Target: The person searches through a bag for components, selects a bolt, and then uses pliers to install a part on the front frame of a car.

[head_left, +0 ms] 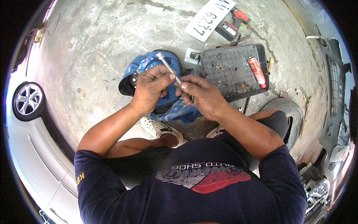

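Left hand and right hand both pinch a slim metal rod — grip slippage risks dropping it onto the blue cloth.

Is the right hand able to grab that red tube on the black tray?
Probably yes. The red tube lies uncovered on the black tray, just beyond the right hand, with nothing between. But both hands now grip the metal tool, so it must let go first.

Both forearms extend forward from the lower edge, converging at centre. Left hand is closed, thumb extended rightward. Right hand is curled, fingertips meeting the left thumb.
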Motion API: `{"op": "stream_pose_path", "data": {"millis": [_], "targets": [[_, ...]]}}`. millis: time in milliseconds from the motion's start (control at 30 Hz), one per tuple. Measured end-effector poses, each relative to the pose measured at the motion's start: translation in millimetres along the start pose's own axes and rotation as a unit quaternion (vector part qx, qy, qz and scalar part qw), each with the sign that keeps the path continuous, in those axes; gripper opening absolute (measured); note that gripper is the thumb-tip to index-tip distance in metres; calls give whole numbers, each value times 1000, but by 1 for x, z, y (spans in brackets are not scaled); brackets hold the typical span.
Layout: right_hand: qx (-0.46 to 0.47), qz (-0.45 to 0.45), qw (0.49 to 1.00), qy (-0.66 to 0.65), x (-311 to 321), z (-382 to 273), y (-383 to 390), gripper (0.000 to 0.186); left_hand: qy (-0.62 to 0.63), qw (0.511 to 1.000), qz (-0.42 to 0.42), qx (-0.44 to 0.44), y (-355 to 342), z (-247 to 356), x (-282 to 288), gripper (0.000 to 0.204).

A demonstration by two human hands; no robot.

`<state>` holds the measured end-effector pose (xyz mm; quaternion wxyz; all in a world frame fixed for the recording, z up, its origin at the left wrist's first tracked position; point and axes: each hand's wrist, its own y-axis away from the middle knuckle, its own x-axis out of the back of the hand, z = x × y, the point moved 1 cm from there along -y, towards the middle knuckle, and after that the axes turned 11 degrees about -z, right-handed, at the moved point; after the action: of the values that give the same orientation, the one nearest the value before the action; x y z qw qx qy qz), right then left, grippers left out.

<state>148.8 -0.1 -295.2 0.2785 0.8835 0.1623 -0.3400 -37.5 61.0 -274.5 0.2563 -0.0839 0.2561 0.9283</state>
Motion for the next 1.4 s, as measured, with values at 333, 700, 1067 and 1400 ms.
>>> {"op": "stream_pose_path", "data": {"millis": [333, 700, 1067, 1400], "targets": [[-67, 32, 988, 134, 11, 22, -3, 21, -188, 973, 2, 135, 1, 56, 114, 15], [-112, 1, 985, 130, 6, 27, -12, 19, -621, 736, 14, 268, 7, -103, 272, 24], [-103, 1, 982, 156, 12, 25, -11, 26, -145, 940, 72, 300, 1, -96, 248, 37], [-126, -49, 991, 13, 11, 17, -13, 33, 152, 955, -42, 252, 14, -43, 235, 50]]}}
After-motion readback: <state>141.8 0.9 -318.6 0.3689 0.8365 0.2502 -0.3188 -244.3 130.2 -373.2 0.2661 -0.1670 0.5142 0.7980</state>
